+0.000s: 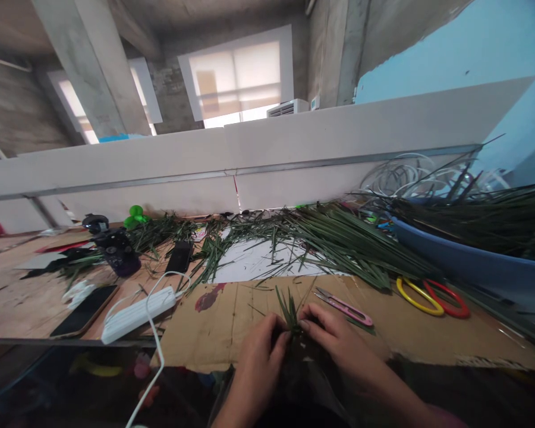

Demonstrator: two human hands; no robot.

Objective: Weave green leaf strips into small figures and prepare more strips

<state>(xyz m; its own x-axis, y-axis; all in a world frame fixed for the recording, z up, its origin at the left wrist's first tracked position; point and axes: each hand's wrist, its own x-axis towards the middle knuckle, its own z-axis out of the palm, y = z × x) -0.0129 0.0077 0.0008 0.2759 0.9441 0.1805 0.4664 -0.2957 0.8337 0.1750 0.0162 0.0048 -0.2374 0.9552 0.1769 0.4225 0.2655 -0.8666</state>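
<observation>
Leaf strips (288, 308), thin and green, stand in a small tuft between the two hands at the near edge of the worktop (18, 297). The tips fan upward and the lower ends are hidden in the fingers. The left hand (261, 351) is curled shut around the base of the tuft from the left. The right hand (339, 342) pinches it from the other side with thumb and fingertips, so both hands grasp the same bunch. Gripping low on both sides probably stops the loose strips from splaying. What lies beneath the hands is too dark to make out.

The hands work over a sheet of cardboard (232, 321) that covers the near middle of the worktop, likely to protect the wood. Pink snips (345, 307) lie on it just beside the right hand, and scissors (430, 297) with yellow and red handles lie further toward the right edge. Both seem placed for an easy reach.

A long heap of leaves (339, 238) runs across the middle of the worktop toward a blue tub (463, 264) at the right edge, which holds more leaves. White wire coils (401, 175) sit behind the tub. Toward the left edge, well apart from the hands, lie a white power strip (136, 314) and a dark phone (85, 310).
</observation>
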